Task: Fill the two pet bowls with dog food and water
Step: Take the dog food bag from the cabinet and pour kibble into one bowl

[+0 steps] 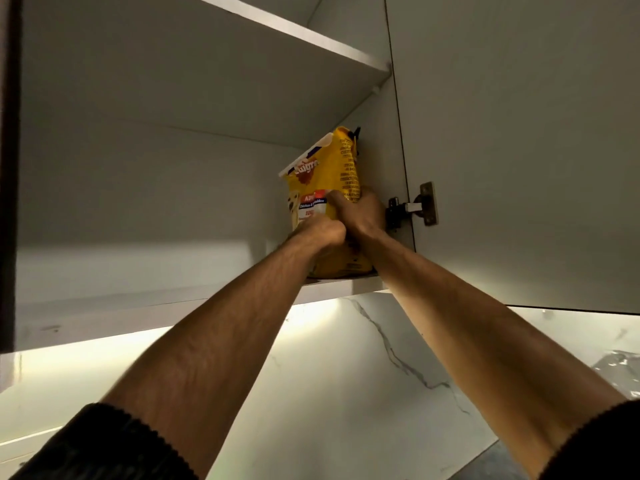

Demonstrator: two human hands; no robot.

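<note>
A yellow dog food bag [325,168] stands upright on the bottom shelf [166,299] of an open wall cabinet, in its right corner. Both my arms reach up to it. My left hand [320,233] grips the bag's front low down. My right hand [360,211] grips its right side, close to the cabinet wall. The bag's base rests on the shelf at the front edge. The two pet bowls are out of view.
An upper shelf [294,32] sits above the bag. The open cabinet door [519,150] hangs to the right on a metal hinge [412,206]. Below the cabinet is a lit white marble backsplash [346,375]. A crinkled clear wrapper [620,368] shows at the right edge.
</note>
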